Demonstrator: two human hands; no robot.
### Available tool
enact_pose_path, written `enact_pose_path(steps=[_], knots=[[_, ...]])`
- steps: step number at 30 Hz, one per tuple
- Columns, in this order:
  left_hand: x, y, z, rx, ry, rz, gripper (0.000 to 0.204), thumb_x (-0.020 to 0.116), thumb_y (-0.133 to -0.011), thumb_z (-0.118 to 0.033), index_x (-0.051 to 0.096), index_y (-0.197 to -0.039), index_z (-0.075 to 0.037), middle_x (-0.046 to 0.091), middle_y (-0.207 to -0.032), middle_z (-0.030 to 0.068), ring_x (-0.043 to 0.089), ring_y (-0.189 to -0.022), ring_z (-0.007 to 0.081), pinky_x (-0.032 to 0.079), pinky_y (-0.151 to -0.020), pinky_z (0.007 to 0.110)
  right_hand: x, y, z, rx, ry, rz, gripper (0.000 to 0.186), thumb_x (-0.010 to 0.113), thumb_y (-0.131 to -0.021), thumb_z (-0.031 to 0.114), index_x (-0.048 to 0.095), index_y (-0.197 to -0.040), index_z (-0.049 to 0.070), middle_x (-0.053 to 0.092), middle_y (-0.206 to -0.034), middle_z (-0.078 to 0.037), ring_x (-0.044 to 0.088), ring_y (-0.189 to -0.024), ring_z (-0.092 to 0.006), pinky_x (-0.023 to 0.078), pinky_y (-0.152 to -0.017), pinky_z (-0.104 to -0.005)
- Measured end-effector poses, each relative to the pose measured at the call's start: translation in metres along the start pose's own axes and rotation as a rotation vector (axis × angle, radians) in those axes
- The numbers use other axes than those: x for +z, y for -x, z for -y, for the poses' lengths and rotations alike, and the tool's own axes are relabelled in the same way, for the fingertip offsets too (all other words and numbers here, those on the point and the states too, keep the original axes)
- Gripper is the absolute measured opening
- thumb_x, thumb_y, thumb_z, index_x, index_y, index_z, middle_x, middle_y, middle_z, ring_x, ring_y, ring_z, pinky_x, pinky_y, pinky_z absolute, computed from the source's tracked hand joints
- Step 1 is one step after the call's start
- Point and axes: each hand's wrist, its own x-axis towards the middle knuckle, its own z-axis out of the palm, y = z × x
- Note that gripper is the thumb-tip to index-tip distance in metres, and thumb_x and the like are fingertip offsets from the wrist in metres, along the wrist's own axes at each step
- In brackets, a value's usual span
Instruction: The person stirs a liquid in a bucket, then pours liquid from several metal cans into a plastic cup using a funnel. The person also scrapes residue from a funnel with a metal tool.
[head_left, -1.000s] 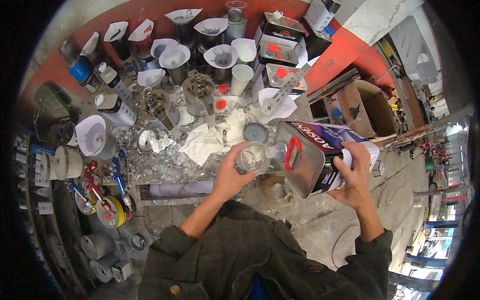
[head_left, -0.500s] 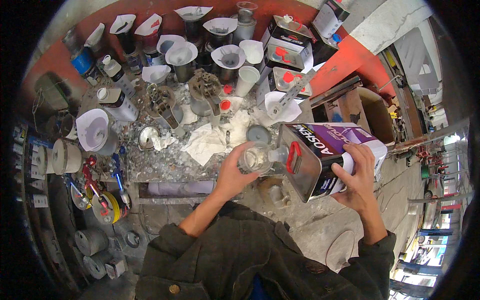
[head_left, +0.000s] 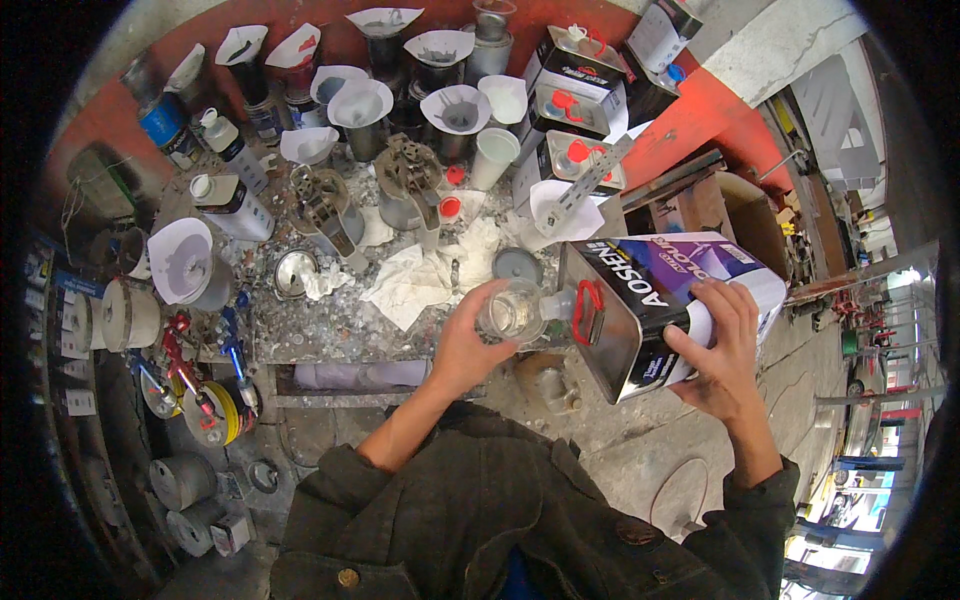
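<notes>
My left hand (head_left: 468, 345) is wrapped round a clear plastic cup (head_left: 514, 312) in front of the bench. In my right hand (head_left: 722, 355) is a large rectangular metal can (head_left: 655, 310), black, purple and white, tipped over toward the cup. The can's translucent spout (head_left: 556, 306) points at the cup's mouth, and a red handle (head_left: 588, 312) shows on its top face. Some clear liquid seems to be inside the cup. Just beyond the cup a round grey lid (head_left: 517, 266) lies on the bench, beside crumpled white paper (head_left: 415, 285).
Paint-stained bench (head_left: 390, 340) carries several cups lined with paper strainers (head_left: 360, 105). Spray guns (head_left: 185, 370) hang at the left. Metal cans (head_left: 565, 165) with red caps stand at the back right. A clear jug (head_left: 552, 385) is below the bench edge.
The can has tilted a little further, its far end swinging slightly right with my right hand. My left hand and the cup stay almost still.
</notes>
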Motion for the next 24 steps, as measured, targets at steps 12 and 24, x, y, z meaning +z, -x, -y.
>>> enact_pose_path(steps=[12,24], knots=[[0.002,-0.008,0.007,-0.022,-0.032,0.016,0.074,0.080,-0.066,-0.003,0.051,-0.134,-0.006,0.057,-0.134,0.0132,0.053,-0.127,0.0271,0.040,-0.107,0.036,-0.002,-0.006,-0.007,-0.007,0.025,0.008,0.087,0.078,-0.043,0.029,0.059,-0.128,0.037,0.049,-0.135,-0.016,0.047,-0.123,-0.0387,0.034,-0.102,-0.0564],[0.003,-0.013,0.001,-0.058,-0.022,0.061,0.078,0.076,-0.068,0.005,0.045,-0.139,-0.003,0.052,-0.135,0.0071,0.049,-0.128,0.0179,0.035,-0.111,0.032,-0.001,-0.007,-0.011,-0.006,0.027,0.005,0.097,0.081,-0.034,0.024,0.059,-0.127,0.037,0.049,-0.135,-0.016,0.047,-0.125,-0.0386,0.035,-0.102,-0.0565]])
